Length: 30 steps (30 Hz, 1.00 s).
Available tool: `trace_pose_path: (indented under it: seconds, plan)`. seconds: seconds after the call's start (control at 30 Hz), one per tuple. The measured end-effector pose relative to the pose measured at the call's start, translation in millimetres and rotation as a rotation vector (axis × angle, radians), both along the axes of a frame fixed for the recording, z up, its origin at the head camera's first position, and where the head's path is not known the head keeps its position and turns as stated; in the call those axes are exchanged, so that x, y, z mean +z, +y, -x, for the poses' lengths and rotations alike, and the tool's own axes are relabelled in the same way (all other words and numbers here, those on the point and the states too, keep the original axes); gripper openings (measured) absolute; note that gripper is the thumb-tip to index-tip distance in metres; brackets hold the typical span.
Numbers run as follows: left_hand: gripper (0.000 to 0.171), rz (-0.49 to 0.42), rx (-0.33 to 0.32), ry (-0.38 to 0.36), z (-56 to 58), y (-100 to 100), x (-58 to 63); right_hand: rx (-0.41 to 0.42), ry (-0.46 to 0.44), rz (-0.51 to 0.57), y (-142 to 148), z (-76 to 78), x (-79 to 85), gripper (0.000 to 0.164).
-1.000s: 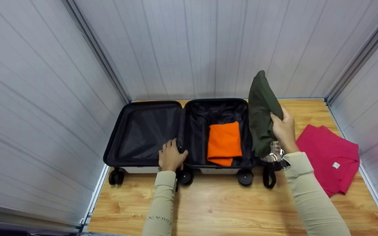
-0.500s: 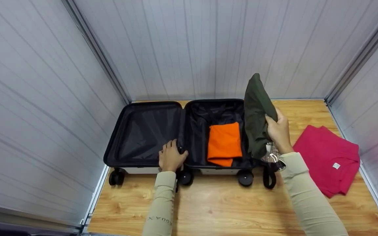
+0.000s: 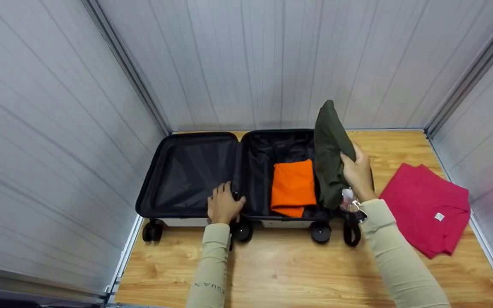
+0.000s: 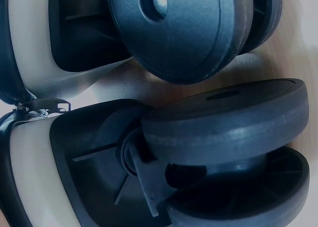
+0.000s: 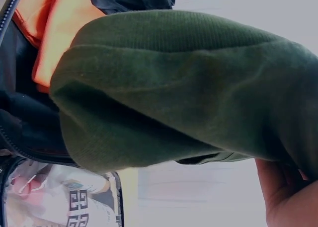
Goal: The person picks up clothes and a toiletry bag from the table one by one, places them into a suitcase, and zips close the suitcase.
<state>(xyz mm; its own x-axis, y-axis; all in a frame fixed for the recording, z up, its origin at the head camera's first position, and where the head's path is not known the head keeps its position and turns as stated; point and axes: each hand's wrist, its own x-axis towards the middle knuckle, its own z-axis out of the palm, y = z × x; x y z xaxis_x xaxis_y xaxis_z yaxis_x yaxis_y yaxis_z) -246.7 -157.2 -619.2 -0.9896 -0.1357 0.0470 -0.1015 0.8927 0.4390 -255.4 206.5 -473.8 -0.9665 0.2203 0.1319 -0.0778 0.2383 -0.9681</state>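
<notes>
My right hand (image 3: pixel 358 173) grips a folded dark green garment (image 3: pixel 333 154), thumb on the near face, and holds it tilted over the right edge of the open suitcase (image 3: pixel 199 134). In the right wrist view the garment (image 5: pixel 174 88) shows a ribbed band, with part of the hand (image 5: pixel 293 202) below it. A folded orange cloth (image 3: pixel 292 186) lies in the right half of the suitcase. My left hand (image 3: pixel 224 204) rests on the front edge near the hinge, fingers over the left half and thumb spread right. The left wrist view shows the suitcase wheels (image 4: pixel 223 122).
A folded pink-red garment (image 3: pixel 430 209) with a white label lies on the wooden floor (image 3: pixel 280 269) at right. A clear toiletry bag with black trim (image 5: pixel 59 197) stands beside the suitcase, partly hidden by my right hand. Pale panel walls (image 3: pixel 263 64) close in the back and sides.
My right hand has moved left and slightly down with the green garment, which now overlaps more of the suitcase's right half. The left hand stays in place.
</notes>
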Motion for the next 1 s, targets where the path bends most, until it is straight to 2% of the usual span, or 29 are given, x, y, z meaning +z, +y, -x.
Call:
trace_pose_path:
  seconds: [0.2,0.47,0.63,0.8,1.0]
  plan:
    - [0.075,0.011,-0.003,-0.007,-0.7,-0.6,0.2,-0.024,-0.010,-0.010,5.0,14.4,-28.1,0.041]
    - [0.074,0.017,-0.003,-0.005,-0.1,-0.9,-0.5,-0.063,-0.016,-0.108,5.2,19.3,-46.2,0.039]
    - [0.074,0.023,-0.001,0.001,0.3,-1.9,-0.7,-0.005,0.010,-0.044,1.1,14.8,-42.2,0.040]
    - [0.074,0.024,0.000,0.000,1.0,-1.8,0.2,0.005,0.025,-0.032,-5.6,6.3,-31.3,0.041]
    - [0.075,0.030,-0.001,-0.015,0.0,-1.5,1.0,-0.008,0.050,-0.002,-6.9,3.8,-33.8,0.041]
